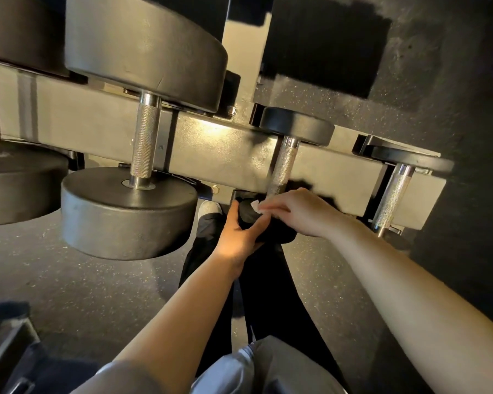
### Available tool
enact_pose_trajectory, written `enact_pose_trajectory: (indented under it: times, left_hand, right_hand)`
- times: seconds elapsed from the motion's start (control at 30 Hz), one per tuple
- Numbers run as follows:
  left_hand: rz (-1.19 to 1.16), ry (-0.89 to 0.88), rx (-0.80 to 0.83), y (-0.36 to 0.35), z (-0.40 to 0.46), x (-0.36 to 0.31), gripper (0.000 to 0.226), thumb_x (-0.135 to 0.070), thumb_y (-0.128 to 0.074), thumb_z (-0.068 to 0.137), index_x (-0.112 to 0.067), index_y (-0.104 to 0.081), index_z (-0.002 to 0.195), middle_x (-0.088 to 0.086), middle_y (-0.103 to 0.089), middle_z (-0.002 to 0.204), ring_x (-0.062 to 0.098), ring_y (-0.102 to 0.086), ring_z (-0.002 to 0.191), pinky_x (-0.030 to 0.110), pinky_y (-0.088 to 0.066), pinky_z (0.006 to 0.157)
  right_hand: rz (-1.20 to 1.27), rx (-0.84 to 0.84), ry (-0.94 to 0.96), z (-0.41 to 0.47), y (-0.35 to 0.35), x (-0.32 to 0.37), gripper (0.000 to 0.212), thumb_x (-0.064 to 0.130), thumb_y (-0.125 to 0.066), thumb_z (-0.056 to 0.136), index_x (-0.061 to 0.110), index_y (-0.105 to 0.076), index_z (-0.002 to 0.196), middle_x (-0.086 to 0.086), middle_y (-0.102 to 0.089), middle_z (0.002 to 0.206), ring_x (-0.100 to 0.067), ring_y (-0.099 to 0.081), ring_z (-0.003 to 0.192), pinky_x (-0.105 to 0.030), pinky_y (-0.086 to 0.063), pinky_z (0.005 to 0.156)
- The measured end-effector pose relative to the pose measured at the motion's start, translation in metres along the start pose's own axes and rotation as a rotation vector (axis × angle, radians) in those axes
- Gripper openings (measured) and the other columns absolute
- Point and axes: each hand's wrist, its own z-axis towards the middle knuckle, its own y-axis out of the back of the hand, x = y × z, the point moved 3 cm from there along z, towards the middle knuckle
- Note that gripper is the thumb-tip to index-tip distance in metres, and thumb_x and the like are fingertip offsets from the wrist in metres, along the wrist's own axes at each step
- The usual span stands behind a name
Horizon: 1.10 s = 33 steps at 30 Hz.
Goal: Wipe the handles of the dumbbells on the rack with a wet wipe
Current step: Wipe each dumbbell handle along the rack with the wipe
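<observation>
- At centre frame, low on the rack [228, 155]: both hands meet at the near end of a small dumbbell [285, 166].
- L hand [239, 237] cups the black near head [256, 223] from below, fingers curled round it.
- R hand [299, 211] lies over that head from the right, fingertips pinching a white wipe [255, 206]; only a small bit of wipe shows.
- Wipe sits at the bottom end of the knurled handle [282, 166], just beside the L thumb.
- Big dumbbell [143, 132] left of centre, its handle bare, well apart from the hands.
- Another handle [390, 200] at right of frame, near the R forearm, not touching.
- Part of a 4th dumbbell [12, 189] at far left edge.
- Dark speckled floor [83, 294] below; black trousers [268, 294] and a grey shoe [208, 207] under the hands.
</observation>
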Motion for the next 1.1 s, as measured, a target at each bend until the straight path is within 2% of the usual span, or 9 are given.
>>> enact_pose_trajectory:
  times: [0.13, 0.27, 0.43, 0.57, 0.63, 0.73, 0.9, 1.0, 1.1]
  left_hand:
    - [-0.013, -0.008, 0.004, 0.001, 0.001, 0.000, 0.069, -0.015, -0.069, 0.087, -0.024, -0.035, 0.146, 0.005, -0.063, 0.127, 0.020, -0.066, 0.107, 0.044, -0.053, 0.095]
    - [-0.038, 0.019, -0.026, 0.001, 0.004, 0.001, 0.078, -0.016, -0.071, 0.085, -0.030, -0.029, 0.150, 0.004, -0.057, 0.135, 0.017, -0.065, 0.106, 0.043, -0.052, 0.096]
    - [-0.007, 0.038, -0.066, 0.001, 0.002, 0.001, 0.080, -0.018, -0.070, 0.087, -0.031, -0.025, 0.151, 0.004, -0.052, 0.141, 0.021, -0.060, 0.114, 0.039, -0.051, 0.096]
    - [-0.088, 0.051, -0.072, -0.001, 0.002, 0.000, 0.078, -0.013, -0.069, 0.085, -0.026, -0.028, 0.151, 0.007, -0.057, 0.134, 0.021, -0.065, 0.105, 0.043, -0.051, 0.097]
    - [-0.099, 0.038, -0.080, -0.001, 0.002, 0.001, 0.073, -0.010, -0.067, 0.086, -0.023, -0.031, 0.149, 0.006, -0.061, 0.129, 0.018, -0.068, 0.099, 0.039, -0.054, 0.091]
    - [-0.079, 0.013, -0.047, -0.002, 0.003, 0.002, 0.064, -0.009, -0.064, 0.088, -0.020, -0.038, 0.145, 0.003, -0.068, 0.116, 0.015, -0.071, 0.091, 0.030, -0.059, 0.077]
    - [-0.063, -0.015, -0.072, -0.004, 0.003, 0.003, 0.065, -0.009, -0.063, 0.090, -0.020, -0.034, 0.147, 0.002, -0.068, 0.114, 0.012, -0.070, 0.087, 0.028, -0.058, 0.078]
    - [-0.072, -0.032, -0.084, -0.006, 0.002, 0.003, 0.063, -0.008, -0.062, 0.091, -0.018, -0.035, 0.146, 0.002, -0.067, 0.114, 0.014, -0.070, 0.090, 0.030, -0.058, 0.082]
    - [-0.092, -0.035, -0.093, -0.007, 0.002, 0.003, 0.058, -0.007, -0.060, 0.092, -0.017, -0.038, 0.144, 0.002, -0.068, 0.113, 0.017, -0.068, 0.094, 0.031, -0.056, 0.084]
  right_hand:
    - [-0.372, -0.225, 0.063, 0.007, 0.026, -0.007, 0.031, 0.036, -0.038, 0.100, 0.040, -0.060, 0.122, -0.001, -0.068, 0.104, -0.022, -0.064, 0.094, -0.027, -0.045, 0.074]
    - [-0.435, -0.766, 0.039, 0.019, 0.055, -0.003, 0.032, 0.011, -0.063, 0.081, 0.027, -0.070, 0.108, -0.006, -0.064, 0.059, -0.030, -0.062, 0.051, -0.027, -0.043, 0.047]
    - [0.009, -0.604, 0.008, 0.003, 0.013, -0.020, 0.028, 0.022, -0.053, 0.095, 0.027, -0.066, 0.119, -0.006, -0.072, 0.102, -0.026, -0.068, 0.087, -0.041, -0.054, 0.077]
    - [0.282, -0.731, -0.044, -0.021, -0.006, -0.026, 0.017, 0.019, -0.061, 0.091, 0.019, -0.072, 0.105, 0.011, -0.065, 0.081, 0.008, -0.054, 0.069, -0.007, -0.041, 0.067]
    - [0.781, -0.859, -0.255, -0.024, -0.001, -0.031, 0.011, 0.017, -0.060, 0.092, 0.021, -0.069, 0.096, 0.011, -0.061, 0.078, 0.001, -0.057, 0.071, -0.012, -0.046, 0.067]
    - [1.355, -0.980, -0.244, -0.002, 0.015, -0.023, 0.016, 0.002, -0.062, 0.088, 0.016, -0.066, 0.082, 0.007, -0.064, 0.070, -0.008, -0.057, 0.067, -0.018, -0.048, 0.064]
    - [1.548, -1.155, -0.368, 0.039, 0.016, 0.000, 0.027, 0.000, -0.076, 0.074, 0.019, -0.058, 0.070, 0.003, -0.062, 0.068, -0.013, -0.057, 0.071, -0.026, -0.047, 0.072]
    - [1.663, -1.120, -0.342, 0.048, 0.014, 0.003, 0.030, -0.012, -0.065, 0.079, 0.014, -0.050, 0.073, 0.001, -0.056, 0.070, -0.006, -0.052, 0.064, -0.014, -0.044, 0.060]
    - [1.727, -0.991, -0.396, 0.050, 0.016, -0.005, 0.022, -0.009, -0.060, 0.081, 0.012, -0.060, 0.077, -0.004, -0.058, 0.073, -0.016, -0.053, 0.067, -0.025, -0.044, 0.062]
